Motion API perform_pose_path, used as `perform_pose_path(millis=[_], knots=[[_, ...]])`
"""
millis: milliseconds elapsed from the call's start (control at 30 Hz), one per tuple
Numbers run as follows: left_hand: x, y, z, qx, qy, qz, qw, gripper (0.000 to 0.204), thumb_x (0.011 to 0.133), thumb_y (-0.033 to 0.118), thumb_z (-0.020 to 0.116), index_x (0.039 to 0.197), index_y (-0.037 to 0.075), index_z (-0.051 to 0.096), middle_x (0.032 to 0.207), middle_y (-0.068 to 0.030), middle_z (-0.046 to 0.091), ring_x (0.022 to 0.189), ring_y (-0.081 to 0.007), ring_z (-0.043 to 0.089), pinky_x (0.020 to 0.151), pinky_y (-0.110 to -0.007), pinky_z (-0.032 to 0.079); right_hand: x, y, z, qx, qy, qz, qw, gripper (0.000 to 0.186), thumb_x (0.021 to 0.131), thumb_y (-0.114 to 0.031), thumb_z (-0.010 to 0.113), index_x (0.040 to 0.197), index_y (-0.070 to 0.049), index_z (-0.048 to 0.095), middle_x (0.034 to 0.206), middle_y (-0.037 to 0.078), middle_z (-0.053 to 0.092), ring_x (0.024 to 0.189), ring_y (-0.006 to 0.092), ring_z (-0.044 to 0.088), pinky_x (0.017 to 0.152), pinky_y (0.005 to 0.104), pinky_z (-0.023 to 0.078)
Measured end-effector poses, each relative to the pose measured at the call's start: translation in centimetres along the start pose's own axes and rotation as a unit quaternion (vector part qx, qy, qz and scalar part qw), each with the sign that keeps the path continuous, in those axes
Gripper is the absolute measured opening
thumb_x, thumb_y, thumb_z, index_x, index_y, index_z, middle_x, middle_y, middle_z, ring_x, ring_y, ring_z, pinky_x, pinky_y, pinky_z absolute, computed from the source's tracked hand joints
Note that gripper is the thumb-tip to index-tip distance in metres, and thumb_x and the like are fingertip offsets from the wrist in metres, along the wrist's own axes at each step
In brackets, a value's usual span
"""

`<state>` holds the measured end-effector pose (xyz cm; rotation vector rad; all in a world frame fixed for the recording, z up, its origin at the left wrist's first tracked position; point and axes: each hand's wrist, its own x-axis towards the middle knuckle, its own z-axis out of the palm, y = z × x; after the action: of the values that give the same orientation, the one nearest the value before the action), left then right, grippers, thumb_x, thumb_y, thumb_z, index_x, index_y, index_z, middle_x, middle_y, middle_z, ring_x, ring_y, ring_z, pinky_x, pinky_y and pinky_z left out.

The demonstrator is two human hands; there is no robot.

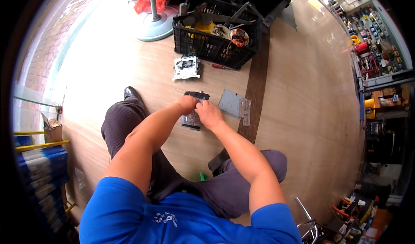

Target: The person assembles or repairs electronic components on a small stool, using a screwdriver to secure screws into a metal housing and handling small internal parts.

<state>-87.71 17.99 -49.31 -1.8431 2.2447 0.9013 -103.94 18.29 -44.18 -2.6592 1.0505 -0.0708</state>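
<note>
Two bare hands come together on a boxy metal unit (190, 121) just ahead of the person's bent legs (123, 123), and I look down on them from the head camera. The left hand (188, 104) lies across the unit's far end, fingers curled; the right hand (210, 114) comes in from the other side, its fingers bent and close beside the left one's. From my end I cannot tell whether either hand pinches the unit or merely presses on it, because the knuckles hide the fingertips. I can make out a perforated grey face on the unit, nearer the body, and a dark piece (196, 94) beyond the hands; how the two join is hidden from me.

To the right of the hands, a flat grey plate (230, 102) lies on the floor (302, 97), with a perforated strip (246, 112) at its right edge. Farther out I see a white-framed mechanism (186, 68), apart from the unit, and behind it a black crate (207, 45) full of mixed gear, an orange meter (239, 37) near its front rim. A red-handled tool (219, 66) lies just before the crate.
</note>
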Motion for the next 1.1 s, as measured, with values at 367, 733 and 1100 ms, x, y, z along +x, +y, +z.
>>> perform_pose_path(millis=[367, 733, 1100], knots=[[-0.1, 1.0, -0.1, -0.013, 0.046, -0.005, 0.999, 0.024, 0.085, 0.025, 0.049, 0.092, 0.013, 0.069, 0.098, -0.0154, 0.068, 0.091, -0.0321, 0.066, 0.078, -0.043, 0.053, 0.0, 0.6, 0.1, 0.020, 0.017, -0.017, 1.000, 0.012, 0.088, -0.012, 0.043, 0.095, -0.008, 0.052, 0.096, 0.014, 0.056, 0.092, 0.0326, 0.060, 0.077, 0.0450, 0.051], [1.0, 0.5, 2.0, 0.031, 0.045, 0.033, 0.998, 0.026, 0.087, 0.028, 0.048, 0.090, 0.013, 0.069, 0.094, -0.0138, 0.070, 0.086, -0.0311, 0.068, 0.074, -0.043, 0.053, -0.3, 0.9, 1.3, 0.121, 0.001, 0.030, 0.992, 0.014, 0.088, -0.009, 0.042, 0.098, -0.008, 0.051, 0.107, 0.017, 0.054, 0.099, 0.0386, 0.057, 0.081, 0.0495, 0.049], [1.2, 0.3, 2.7, 0.100, 0.108, 0.107, 0.983, 0.020, 0.082, 0.022, 0.055, 0.085, 0.011, 0.072, 0.087, -0.0118, 0.070, 0.078, -0.0283, 0.069, 0.063, -0.042, 0.053, 0.2, 1.2, 2.0, 0.074, -0.020, 0.105, 0.991, 0.014, 0.087, -0.016, 0.054, 0.097, -0.005, 0.053, 0.101, 0.020, 0.061, 0.096, 0.0385, 0.059, 0.079, 0.0482, 0.049]])
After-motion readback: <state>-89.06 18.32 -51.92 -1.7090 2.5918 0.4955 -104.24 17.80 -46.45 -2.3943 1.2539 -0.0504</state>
